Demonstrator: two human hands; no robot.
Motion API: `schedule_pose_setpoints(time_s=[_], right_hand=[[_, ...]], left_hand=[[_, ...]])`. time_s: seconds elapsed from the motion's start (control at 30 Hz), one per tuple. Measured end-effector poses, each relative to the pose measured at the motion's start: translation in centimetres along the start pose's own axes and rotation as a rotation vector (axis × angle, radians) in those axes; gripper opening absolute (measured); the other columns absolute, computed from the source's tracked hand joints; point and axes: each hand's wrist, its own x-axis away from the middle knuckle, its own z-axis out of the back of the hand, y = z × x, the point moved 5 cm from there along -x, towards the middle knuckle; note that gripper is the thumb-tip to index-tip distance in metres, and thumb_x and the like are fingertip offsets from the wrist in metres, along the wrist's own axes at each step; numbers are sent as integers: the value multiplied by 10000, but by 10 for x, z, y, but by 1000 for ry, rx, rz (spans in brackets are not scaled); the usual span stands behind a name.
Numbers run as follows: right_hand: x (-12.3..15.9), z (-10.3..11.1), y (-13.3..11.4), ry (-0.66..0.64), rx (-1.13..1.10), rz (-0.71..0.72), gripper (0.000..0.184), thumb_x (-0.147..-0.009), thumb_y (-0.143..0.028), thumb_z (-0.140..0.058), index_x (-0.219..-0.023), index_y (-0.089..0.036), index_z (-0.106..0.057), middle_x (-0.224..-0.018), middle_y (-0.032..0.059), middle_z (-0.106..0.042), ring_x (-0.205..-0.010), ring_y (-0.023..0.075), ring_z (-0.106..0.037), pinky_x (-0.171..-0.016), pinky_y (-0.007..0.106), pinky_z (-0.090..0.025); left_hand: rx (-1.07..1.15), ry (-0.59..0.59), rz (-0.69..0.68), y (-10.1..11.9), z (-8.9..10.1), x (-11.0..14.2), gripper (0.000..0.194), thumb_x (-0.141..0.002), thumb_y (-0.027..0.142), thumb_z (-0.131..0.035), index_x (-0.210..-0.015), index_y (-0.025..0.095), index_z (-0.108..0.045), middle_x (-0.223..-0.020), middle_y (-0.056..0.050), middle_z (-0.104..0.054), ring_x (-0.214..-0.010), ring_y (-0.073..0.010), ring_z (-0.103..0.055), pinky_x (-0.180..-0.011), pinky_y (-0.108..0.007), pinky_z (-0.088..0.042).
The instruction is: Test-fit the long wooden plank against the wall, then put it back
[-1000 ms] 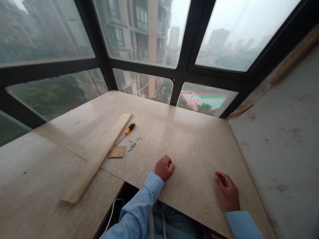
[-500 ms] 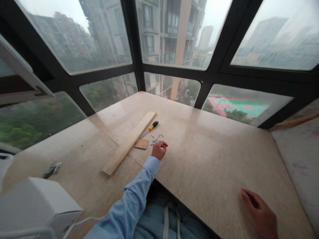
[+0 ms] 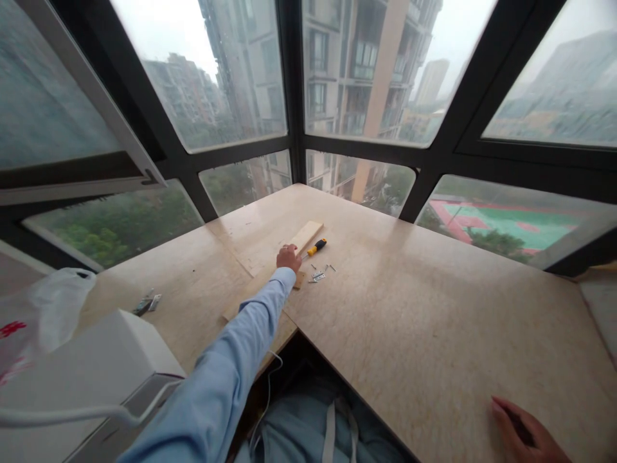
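My left hand is stretched far forward and lies on a long pale wooden strip on the tabletop, its fingers curled down over the strip. Just right of that hand are a screwdriver with a yellow and black handle, a scatter of small screws and a small wooden square, partly hidden by my wrist. My right hand rests at the near right edge of the tabletop, fingers lying loosely along the surface with nothing in them.
A white boxy appliance and a white plastic bag stand at the near left. Small metal pieces lie on the left board. A white cable hangs into the gap by my lap. Dark-framed windows surround the table.
My left arm has reached further forward and left, from beside the screws onto the wooden strip. The view has swung left. My right hand stays on the near right of the table.
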Motion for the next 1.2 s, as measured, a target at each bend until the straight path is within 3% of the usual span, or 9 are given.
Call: schedule_pose_setpoints(time_s=[0.1, 0.17, 0.27, 0.33, 0.57, 0.9, 1.2], right_hand=[[-1, 0, 0, 16, -4, 12, 780, -437, -705, -485, -956, -148, -657, -1097, 110, -615, -1004, 353, -552, -989, 456, -385], [-1, 1, -1, 25, -6, 10, 758, -440, -704, -491, -938, -159, -659, -1071, 108, -622, -977, 353, -558, -971, 466, -393], [-1, 3, -3, 40, -14, 6, 728, -444, -700, -496, -925, -177, -653, -1038, 101, -631, -951, 349, -564, -954, 469, -401], [-1, 5, -3, 56, -3, -1, 730, -443, -705, -492, -929, -183, -651, -1052, 99, -629, -976, 356, -559, -948, 468, -404], [-5, 4, 6, 68, -10, 11, 716, -489, -699, -498, -955, -178, -648, -1062, 98, -629, -1005, 348, -558, -942, 451, -406], [-1, 4, -7, 73, -37, -22, 718, -431, -688, -503, -908, -172, -651, -1051, 101, -632, -1015, 355, -559, -959, 459, -402], [-8, 3, 6, 89, -75, 27, 709, -457, -682, -517, -910, -159, -669, -1033, 85, -642, -985, 325, -573, -942, 424, -415]], left_hand=[[-136, -38, -15, -21, 3, -7, 500, -778, 330, -602, -1227, 126, -525, -1260, -149, -481, -1178, -296, -427, -974, -413, -352], [-214, -124, -6, -34, 2, -9, 673, -704, 461, -665, -1245, 98, -499, -1281, -181, -464, -1184, -331, -417, -974, -450, -351], [-339, -277, 47, -49, -3, -8, 839, -661, 600, -655, -1291, 93, -432, -1321, -192, -442, -1239, -329, -380, -1001, -454, -335], [-381, -298, 43, -52, -4, -9, 870, -679, 656, -611, -1307, 92, -398, -1317, -190, -451, -1243, -311, -386, -1010, -429, -334], [-354, -238, 33, -48, -4, -16, 873, -625, 677, -649, -1253, 101, -454, -1265, -175, -482, -1171, -306, -446, -952, -384, -385], [-381, -321, -7, -51, -4, -18, 853, -682, 732, -544, -1298, 152, -438, -1339, -168, -405, -1223, -308, -379, -968, -412, -365], [-374, -396, -16, -56, -5, -26, 864, -657, 703, -565, -1319, 165, -427, -1366, -156, -392, -1251, -311, -377, -978, -401, -378]])
